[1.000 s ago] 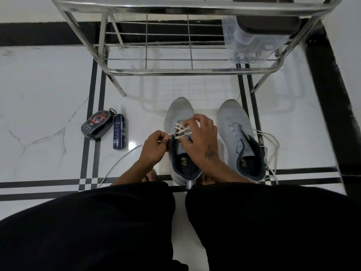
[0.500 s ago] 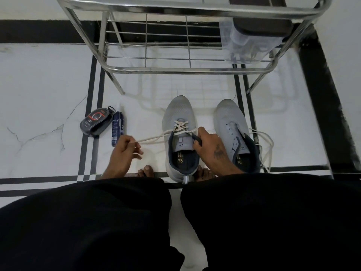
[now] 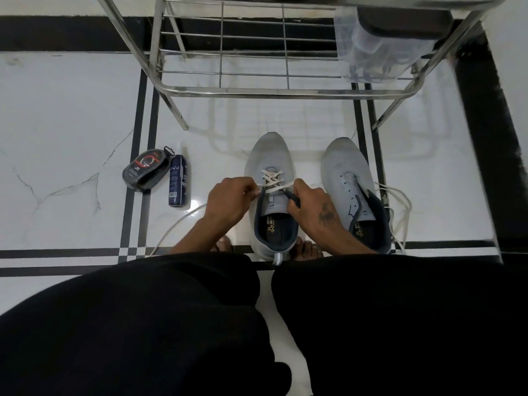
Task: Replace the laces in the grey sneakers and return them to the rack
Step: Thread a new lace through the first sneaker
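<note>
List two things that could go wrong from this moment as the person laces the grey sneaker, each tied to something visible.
The white lace crosses only the lowest eyelets; uneven pulls by the left hand and right hand may leave unequal ends. The other sneaker has a loose lace sprawled on the floor, which could tangle or snag.

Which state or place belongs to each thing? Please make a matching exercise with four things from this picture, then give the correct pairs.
Things:
1. left sneaker
2. right sneaker
3. dark spray can
4. metal rack

States or places:
A. lies on its side on the floor, beside a black oval case
B. partly laced with a white lace, both hands on it
C. stands behind the sneakers, with no grey sneaker on it
D. eyelets empty, a loose white lace on the floor at its side

Pairs: 1-B, 2-D, 3-A, 4-C
</note>
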Demonstrator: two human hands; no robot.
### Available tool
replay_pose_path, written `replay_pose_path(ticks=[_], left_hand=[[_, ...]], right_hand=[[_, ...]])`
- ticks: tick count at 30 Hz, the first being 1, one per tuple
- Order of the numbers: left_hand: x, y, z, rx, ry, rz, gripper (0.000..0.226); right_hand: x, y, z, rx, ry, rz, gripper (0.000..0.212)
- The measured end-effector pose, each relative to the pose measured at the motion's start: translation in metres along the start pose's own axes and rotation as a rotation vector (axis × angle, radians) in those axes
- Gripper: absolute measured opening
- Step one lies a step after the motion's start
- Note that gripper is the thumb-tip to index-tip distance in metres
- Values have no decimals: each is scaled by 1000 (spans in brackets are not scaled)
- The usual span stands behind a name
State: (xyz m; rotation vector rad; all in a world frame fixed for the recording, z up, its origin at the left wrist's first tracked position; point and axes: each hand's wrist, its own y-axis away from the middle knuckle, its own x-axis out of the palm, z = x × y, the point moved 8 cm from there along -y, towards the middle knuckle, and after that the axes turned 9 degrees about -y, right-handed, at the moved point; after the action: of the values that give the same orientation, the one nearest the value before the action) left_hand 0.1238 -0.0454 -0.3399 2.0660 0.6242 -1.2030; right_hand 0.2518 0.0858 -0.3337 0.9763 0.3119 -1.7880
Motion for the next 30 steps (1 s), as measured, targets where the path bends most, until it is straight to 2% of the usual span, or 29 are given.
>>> replay_pose_path(ticks=[4, 7, 8, 11, 13, 15, 17, 21, 25, 27, 29, 30], left_hand=[[-23, 29, 58, -121, -118, 59, 7], [-39, 70, 103, -207, -236, 182, 10], [-43, 75, 107, -212, -249, 177, 12], [-46, 58, 75, -101, -185, 17, 28], [-30, 34, 30, 4, -88, -6, 33], [-11, 14, -1, 2, -11, 34, 24], [-4, 6, -7, -26, -38, 56, 15], [-18, 16, 33, -60, -6, 105, 5], [-13, 23, 51, -25, 37, 292, 23], [-16, 17, 51, -66, 58, 185, 31], [-18, 9, 51, -83, 14, 56, 18], [-15, 5, 46, -51, -17, 53, 21]], right_hand=[[2, -1, -14, 82, -48, -13, 21], [3, 0, -16, 92, -70, -4, 23], [2, 0, -15, 84, -71, 0, 23], [1, 0, -12, 61, -69, 1, 22], [0, 0, -9, 57, -45, 8, 21], [0, 0, -7, 62, -25, 18, 20], [0, 0, -9, 71, -35, 26, 20], [0, 1, -5, 70, -34, 27, 19], [8, 1, 14, 40, -46, 64, 17], [8, 0, 14, 49, -55, 54, 17], [6, 1, 13, 53, -67, 42, 17], [5, 1, 13, 56, -73, 36, 18]])
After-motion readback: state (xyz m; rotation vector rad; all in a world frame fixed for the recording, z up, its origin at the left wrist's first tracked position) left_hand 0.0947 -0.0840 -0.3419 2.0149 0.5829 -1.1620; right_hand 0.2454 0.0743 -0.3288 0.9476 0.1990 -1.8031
